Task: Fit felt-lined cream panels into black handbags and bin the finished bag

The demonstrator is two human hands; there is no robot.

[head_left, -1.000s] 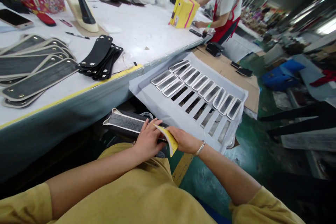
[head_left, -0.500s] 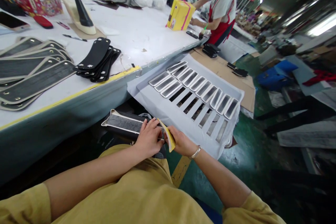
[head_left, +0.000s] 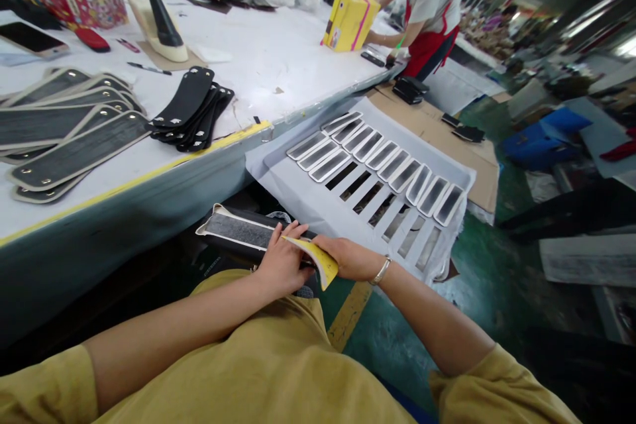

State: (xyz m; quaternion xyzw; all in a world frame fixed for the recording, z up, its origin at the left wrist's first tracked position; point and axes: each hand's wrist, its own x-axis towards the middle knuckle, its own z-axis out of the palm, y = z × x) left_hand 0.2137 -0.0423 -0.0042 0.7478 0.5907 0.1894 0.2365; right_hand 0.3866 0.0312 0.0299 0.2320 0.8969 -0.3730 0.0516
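Low in front of me, a long grey strip [head_left: 238, 230] with pale raised edges lies on a black block [head_left: 214, 248]. My left hand [head_left: 284, 258] grips the strip's near end, fingers across its top and thumb at the lower side. My right hand [head_left: 350, 257] is closed on a curved yellow piece [head_left: 320, 262] with a cream edge, held tilted over the strip's right end and partly over my left fingers. The contact between the yellow piece and the strip is hidden by my hands.
Left on the table [head_left: 238, 46] lie grey pale-edged strips [head_left: 79, 152] and a stack of black strips [head_left: 183, 103]. A brush-like tool [head_left: 166, 26] stands behind. On the right, a white slotted tray [head_left: 298, 192] bears several framed plates [head_left: 330, 164]. A co-worker [head_left: 432, 6] handles a yellow box [head_left: 350, 20].
The yellow piece has tipped flatter and swung left over my left fingers. My right hand has turned with it and shifted slightly right. The whole view has moved a little.
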